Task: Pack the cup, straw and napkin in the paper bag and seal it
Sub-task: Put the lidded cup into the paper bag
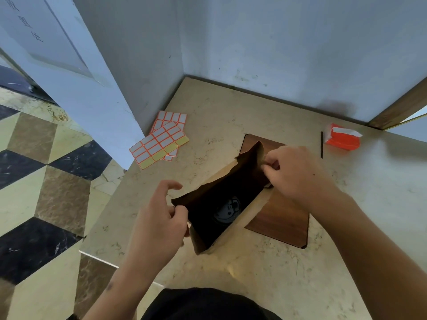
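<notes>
Bag (221,204), thin, crease-prone paper, stands open on the worktop (254,285) with the cup (227,210) inside, left hand (159,218) and right hand (298,172) pinching opposite rim edges, the best holds; straw (321,144) lies far right.

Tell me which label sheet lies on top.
The near sheet, the one with a yellow strip of peeled labels along its front edge. It overlaps the far sheet, which sits closer to the wall.
</notes>
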